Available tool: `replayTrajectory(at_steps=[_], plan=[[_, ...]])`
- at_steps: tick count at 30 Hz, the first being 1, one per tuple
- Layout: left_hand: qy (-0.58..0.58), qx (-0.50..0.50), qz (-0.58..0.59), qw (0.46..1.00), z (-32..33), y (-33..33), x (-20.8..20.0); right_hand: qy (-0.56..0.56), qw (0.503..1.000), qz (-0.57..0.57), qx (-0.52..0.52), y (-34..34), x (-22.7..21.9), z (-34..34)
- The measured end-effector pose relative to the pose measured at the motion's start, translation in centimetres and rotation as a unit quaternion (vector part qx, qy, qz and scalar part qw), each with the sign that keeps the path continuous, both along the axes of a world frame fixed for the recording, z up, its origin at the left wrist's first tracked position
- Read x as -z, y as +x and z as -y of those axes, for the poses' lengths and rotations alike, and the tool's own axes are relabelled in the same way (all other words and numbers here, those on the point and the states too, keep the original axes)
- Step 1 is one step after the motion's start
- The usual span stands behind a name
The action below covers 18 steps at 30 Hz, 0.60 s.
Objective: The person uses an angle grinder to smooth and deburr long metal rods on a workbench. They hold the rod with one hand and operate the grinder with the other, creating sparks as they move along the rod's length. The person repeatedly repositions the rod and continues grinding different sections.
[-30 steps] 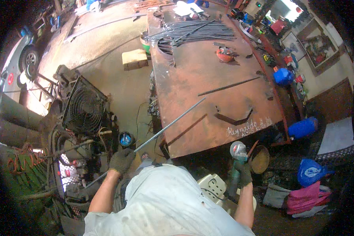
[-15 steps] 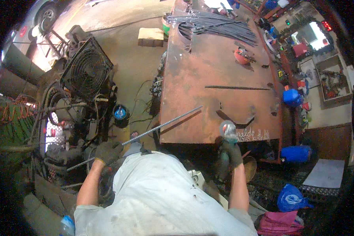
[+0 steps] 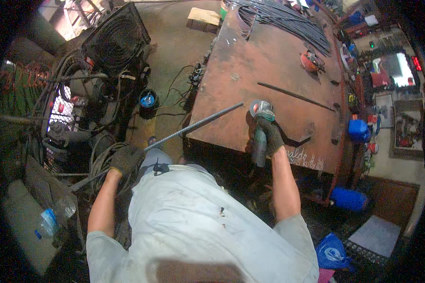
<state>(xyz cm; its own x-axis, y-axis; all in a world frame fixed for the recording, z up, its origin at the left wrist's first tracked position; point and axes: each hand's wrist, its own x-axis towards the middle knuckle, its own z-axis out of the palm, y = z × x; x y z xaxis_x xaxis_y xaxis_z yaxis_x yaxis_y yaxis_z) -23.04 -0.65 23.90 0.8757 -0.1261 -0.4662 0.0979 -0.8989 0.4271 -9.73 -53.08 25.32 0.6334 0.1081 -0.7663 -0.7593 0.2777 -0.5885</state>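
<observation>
My gloved left hand grips a long ribbed steel bar near its lower end. The bar slants up to the right, and its far tip rests over the front left part of a rusty steel table. My gloved right hand holds an angle grinder upright by its body, with the round disc head on top, just right of the bar's tip over the table's near edge. The grinder's disc and the bar tip are apart.
On the table lie a bundle of dark steel rods at the back, a thin flat bar and an orange tool. A large black fan and cables stand on the left. Blue containers sit right of the table.
The view has swung so the table lies further right. My right hand has lifted the grinder up over the table's near edge, closer to the bar's tip. My left hand keeps its grip.
</observation>
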Motion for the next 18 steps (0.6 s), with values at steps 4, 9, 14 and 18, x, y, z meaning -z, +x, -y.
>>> replayTrajectory(at_steps=[4,9,14,18], plan=[[-0.010,0.006,-0.053,0.999,-1.0,-0.1,2.0,0.076,0.997,0.002,0.011,1.1,0.0,-0.9],[0.007,0.054,-0.092,0.994,-2.3,-0.6,7.4,0.112,0.994,0.009,0.021,1.8,-0.2,-2.0],[-0.059,-0.038,-0.145,0.987,-2.1,0.7,5.9,0.079,0.996,-0.003,0.050,1.7,0.7,-2.8],[-0.068,-0.005,-0.084,0.994,-3.0,0.9,6.0,0.101,0.993,-0.027,0.048,2.1,1.4,-2.8]])
